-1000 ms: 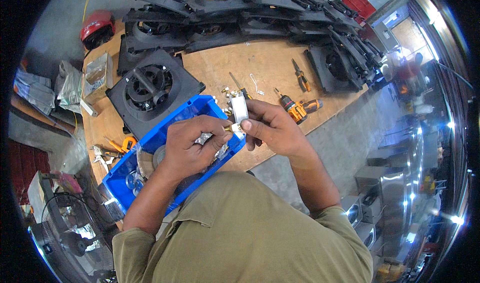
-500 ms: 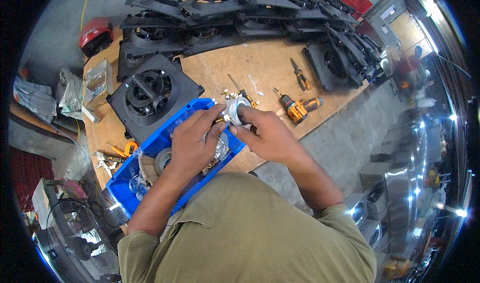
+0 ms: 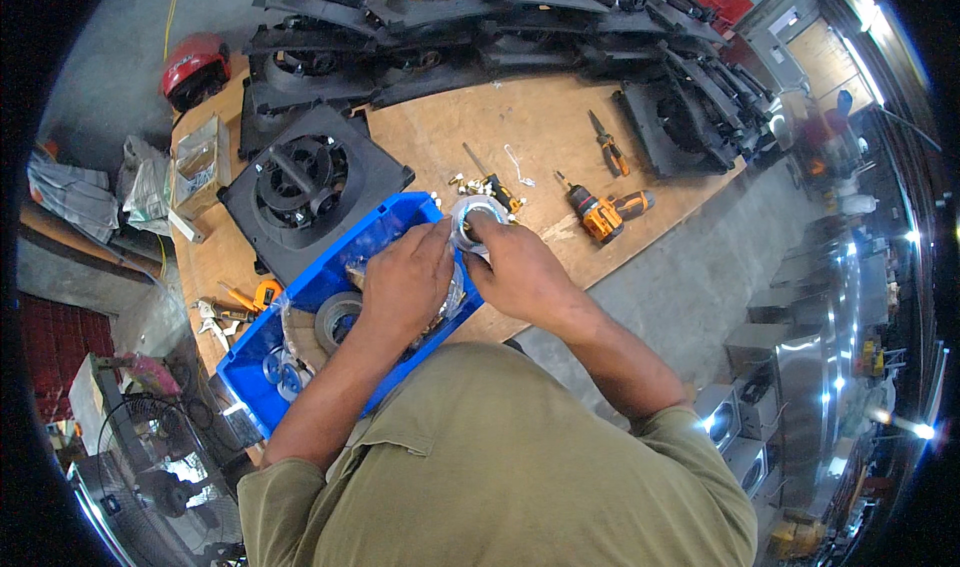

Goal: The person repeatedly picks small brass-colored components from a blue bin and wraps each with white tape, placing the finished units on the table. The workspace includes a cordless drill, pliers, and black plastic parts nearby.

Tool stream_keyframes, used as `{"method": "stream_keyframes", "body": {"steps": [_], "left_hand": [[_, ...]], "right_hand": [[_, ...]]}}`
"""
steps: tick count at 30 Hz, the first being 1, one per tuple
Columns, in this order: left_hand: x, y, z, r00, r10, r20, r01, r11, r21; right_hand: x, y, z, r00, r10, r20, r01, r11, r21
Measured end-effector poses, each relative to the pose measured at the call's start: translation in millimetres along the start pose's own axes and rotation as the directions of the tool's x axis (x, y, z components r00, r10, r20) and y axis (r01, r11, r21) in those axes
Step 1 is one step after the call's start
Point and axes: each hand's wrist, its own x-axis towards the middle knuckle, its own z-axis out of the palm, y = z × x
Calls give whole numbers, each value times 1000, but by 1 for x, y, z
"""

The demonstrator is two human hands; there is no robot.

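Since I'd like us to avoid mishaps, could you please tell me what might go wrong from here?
The pale ring-shaped roll could slip from the right hand and drop into or beside the blue bin. The drill lies near the edge of the table, so the right forearm might knock it.

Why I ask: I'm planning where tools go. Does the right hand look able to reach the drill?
Probably yes: the drill lies on the table to the right, nothing visibly blocking the right hand, though it would likely need to release the roll it holds.
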Motion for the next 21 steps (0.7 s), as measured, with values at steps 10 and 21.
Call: {"method": "stream_keyframes", "body": {"steps": [10, 21], "left_hand": [[2, -7, -4, 984, -100, 144, 92, 994, 66], [9, -10, -9, 911, -381, 159, 401, 722, -564]], "right_hand": [[6, -3, 3, 999, -4, 33, 6, 999, -36], [6, -7, 0, 1000, 18, -22, -19, 999, -35]]}}
